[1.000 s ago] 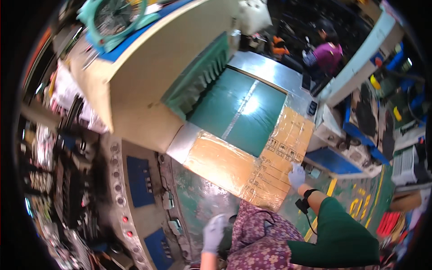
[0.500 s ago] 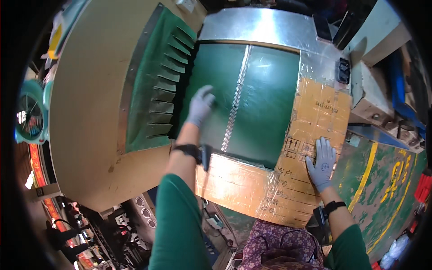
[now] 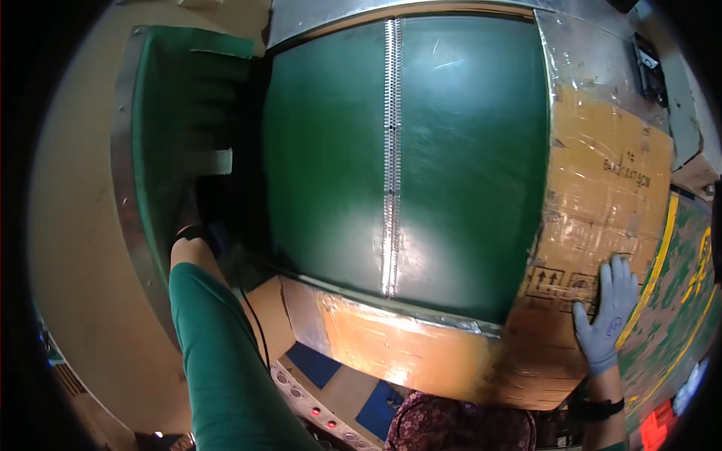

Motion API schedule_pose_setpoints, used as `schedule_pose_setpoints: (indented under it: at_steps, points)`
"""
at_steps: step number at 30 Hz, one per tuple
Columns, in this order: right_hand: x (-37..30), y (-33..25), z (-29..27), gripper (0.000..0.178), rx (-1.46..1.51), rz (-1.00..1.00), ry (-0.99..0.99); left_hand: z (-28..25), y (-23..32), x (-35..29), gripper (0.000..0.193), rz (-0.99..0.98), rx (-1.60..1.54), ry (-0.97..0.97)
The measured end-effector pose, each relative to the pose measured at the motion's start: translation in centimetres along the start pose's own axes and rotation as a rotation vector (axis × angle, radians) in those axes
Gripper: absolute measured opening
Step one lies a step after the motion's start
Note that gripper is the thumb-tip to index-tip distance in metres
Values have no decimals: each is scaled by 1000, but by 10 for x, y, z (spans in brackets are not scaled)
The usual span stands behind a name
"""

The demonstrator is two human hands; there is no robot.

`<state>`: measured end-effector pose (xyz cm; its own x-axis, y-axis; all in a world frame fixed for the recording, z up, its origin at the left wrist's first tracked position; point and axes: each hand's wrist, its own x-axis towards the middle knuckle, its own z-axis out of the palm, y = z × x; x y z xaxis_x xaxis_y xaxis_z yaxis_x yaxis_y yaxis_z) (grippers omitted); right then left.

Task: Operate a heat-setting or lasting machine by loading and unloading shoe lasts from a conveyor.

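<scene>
My left forearm reaches into the dark opening at the left, behind a green strip curtain. The hand itself is hidden in shadow, so what it touches there cannot be seen. My right hand, in a grey glove, lies flat with fingers stretched out on a taped cardboard sheet and holds nothing. Between the arms lies a dark green conveyor belt, crossed lengthwise by a metal lacing seam.
Taped cardboard covers the near edge of the belt frame. A beige housing surrounds the opening. A panel with round buttons sits below. A black object rests at the far right, above a green floor with yellow lines.
My left hand has gone from above the belt into the opening under the strip curtain. My view has shifted closer to the belt. The right hand stays flat on the cardboard.
</scene>
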<state>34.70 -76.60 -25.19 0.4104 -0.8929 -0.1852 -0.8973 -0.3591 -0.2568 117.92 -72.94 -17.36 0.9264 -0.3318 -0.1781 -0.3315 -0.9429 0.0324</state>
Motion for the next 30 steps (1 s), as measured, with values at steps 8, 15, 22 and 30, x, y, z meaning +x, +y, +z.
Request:
schedule_pose_setpoints:
  at_steps: [8,15,22,30]
  points:
    - [-2,1,0,73,-46,-23,64,41,-27,27,59,39,-27,-70]
    - [4,-8,-10,73,20,-14,16,71,11,-41,62,69,-372,-132]
    - [0,-8,-13,74,62,-34,104,60,166,-169,65,-154,-1008,-721]
    - [3,-10,-34,74,126,-138,33,4,139,-428,77,584,-610,-546]
